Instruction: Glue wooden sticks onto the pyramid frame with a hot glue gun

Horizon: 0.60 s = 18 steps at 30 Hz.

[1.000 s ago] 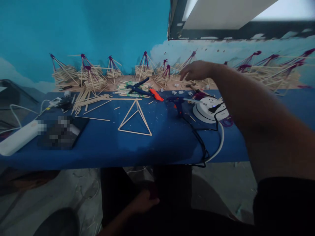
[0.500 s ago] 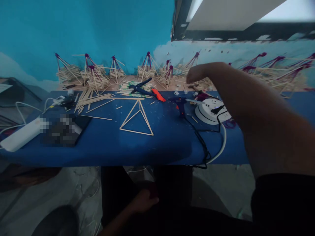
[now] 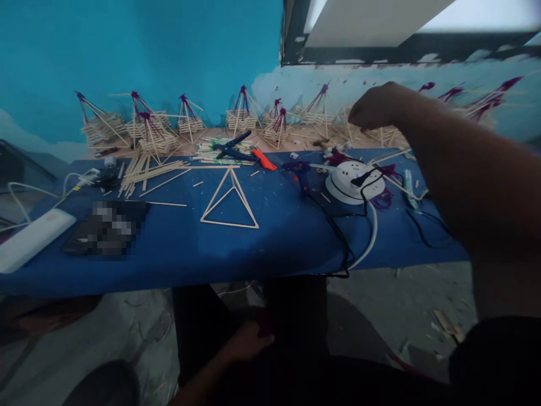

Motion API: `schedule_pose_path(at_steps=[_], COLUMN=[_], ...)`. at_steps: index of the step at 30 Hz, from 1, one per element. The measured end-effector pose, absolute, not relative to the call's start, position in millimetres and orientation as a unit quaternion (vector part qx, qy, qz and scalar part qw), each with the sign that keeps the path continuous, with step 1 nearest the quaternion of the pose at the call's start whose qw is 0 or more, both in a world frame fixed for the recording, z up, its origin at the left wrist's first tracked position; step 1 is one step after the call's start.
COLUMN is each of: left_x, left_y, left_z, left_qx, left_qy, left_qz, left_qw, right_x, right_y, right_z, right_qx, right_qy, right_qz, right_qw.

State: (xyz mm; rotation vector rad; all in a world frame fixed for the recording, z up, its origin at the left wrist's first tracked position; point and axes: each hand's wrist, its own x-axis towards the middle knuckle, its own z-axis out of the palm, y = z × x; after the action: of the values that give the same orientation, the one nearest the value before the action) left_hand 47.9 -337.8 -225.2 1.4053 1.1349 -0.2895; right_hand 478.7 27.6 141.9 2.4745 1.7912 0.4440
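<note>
My right hand [image 3: 374,107] is stretched over the back of the table, its bent fingers pointing down close to a pale stick structure [image 3: 347,125]. Blur and the back of the hand hide the fingertips. Low over my lap, my left hand [image 3: 249,341] is closed against something dark red [image 3: 264,322] that I cannot make out. On the blue tabletop lies a pyramid frame of thin wooden sticks [image 3: 229,224]. To its right rests a blue glue gun [image 3: 301,176] with a glue stick in its back. Blue-handled pliers [image 3: 232,148] lie across a bundle of sticks [image 3: 203,151].
Stick structures with purple tops [image 3: 243,110] line the wall. A round white power strip [image 3: 355,183] and black cords [image 3: 338,231] occupy the right side. Loose sticks [image 3: 147,175], a black item [image 3: 105,228] and a white bar [image 3: 38,239] lie left. An orange tool [image 3: 265,159] sits near the pliers.
My right hand has moved right along the back of the table. The view has shifted a little to the right. My left hand stays low over my lap.
</note>
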Motion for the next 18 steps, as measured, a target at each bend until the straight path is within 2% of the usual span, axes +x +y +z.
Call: schedule_pose_path(at_steps=[1, 4, 7, 9, 13, 15, 18], left_x=[47, 45, 48, 50, 55, 56, 54], left_y=[-338, -340, -344, -347, -349, -349, -352], left_z=[-225, -224, -221, -218, -214, -216, -223], left_qx=[0.613, 0.639, 0.687, 0.718, 0.741, 0.748, 0.747], left_qy=[0.493, 0.490, 0.464, 0.439, 0.416, 0.417, 0.424], left_qz=[-0.130, -0.152, -0.184, -0.195, -0.197, -0.191, -0.172], left_qw=[0.603, 0.573, 0.527, 0.504, 0.489, 0.481, 0.483], right_x=[466, 425, 386, 364, 339, 335, 332], right_y=[4, -77, -145, -166, -152, -130, -99], right_z=[146, 145, 117, 85, 28, 16, 13], right_qx=[0.792, 0.781, 0.757, 0.759, 0.780, 0.798, 0.800], right_qy=[0.589, 0.596, 0.638, 0.641, 0.621, 0.603, 0.599], right_qz=[0.147, 0.174, 0.091, 0.045, 0.038, 0.007, 0.004], right_qw=[0.066, 0.064, 0.110, 0.105, 0.063, 0.019, 0.004])
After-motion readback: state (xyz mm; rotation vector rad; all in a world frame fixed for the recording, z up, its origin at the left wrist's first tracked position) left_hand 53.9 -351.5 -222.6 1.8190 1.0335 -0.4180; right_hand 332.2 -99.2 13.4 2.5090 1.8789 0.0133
